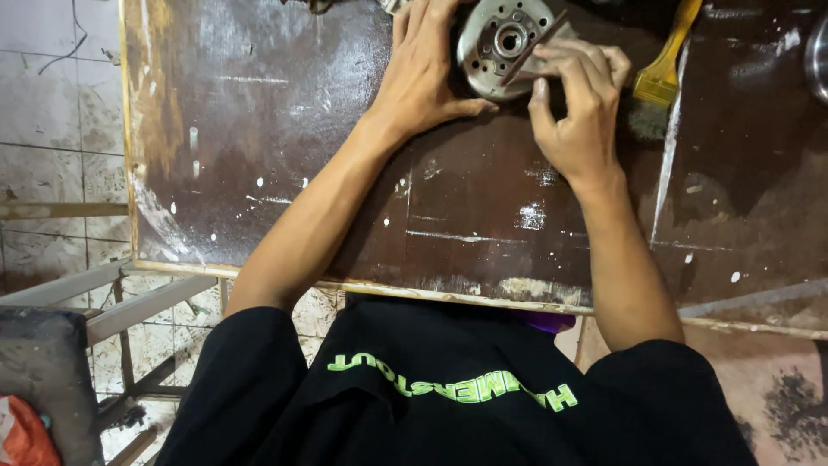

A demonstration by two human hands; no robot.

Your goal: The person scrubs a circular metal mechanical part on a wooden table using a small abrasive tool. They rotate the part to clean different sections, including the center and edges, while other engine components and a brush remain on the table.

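A round grey metal rotor-like part (503, 41) with a hub and holes lies near the far edge of a dark brown, scratched board (285, 164). My left hand (423, 73) rests against its left side, fingers spread around the rim. My right hand (580, 103) presses a folded piece of grey abrasive sheet (542, 53) against the part's right side, fingers pinched on it.
A yellow-handled brush (660, 82) lies just right of my right hand. Another round metal piece (818, 56) shows at the right edge. A tiled floor and a metal frame (129, 302) lie left of the board. My black shirt fills the bottom.
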